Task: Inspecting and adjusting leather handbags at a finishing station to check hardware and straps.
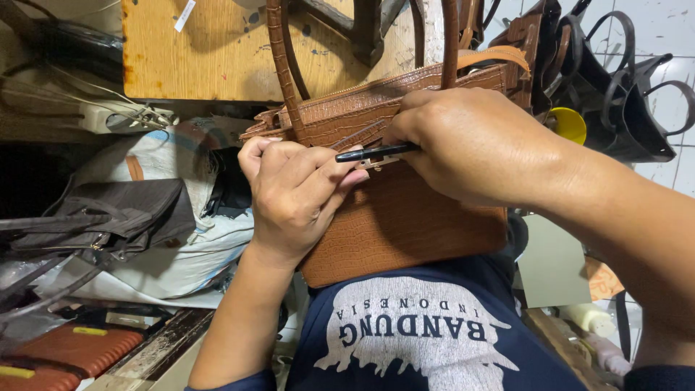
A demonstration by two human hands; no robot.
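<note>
A cluttered workshop is lying all around — a wooden board (217, 51) above. A tan handbag (405, 217) is resting on the person's lap; the left hand (293, 195) is pressing curled fingers against it, the right hand (463, 145) pinching a black tool (373, 153) at the clasp.

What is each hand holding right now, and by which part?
Right hand grips a slim black tool by its rear end. Left hand pinches the brown handbag's front clasp area.
</note>
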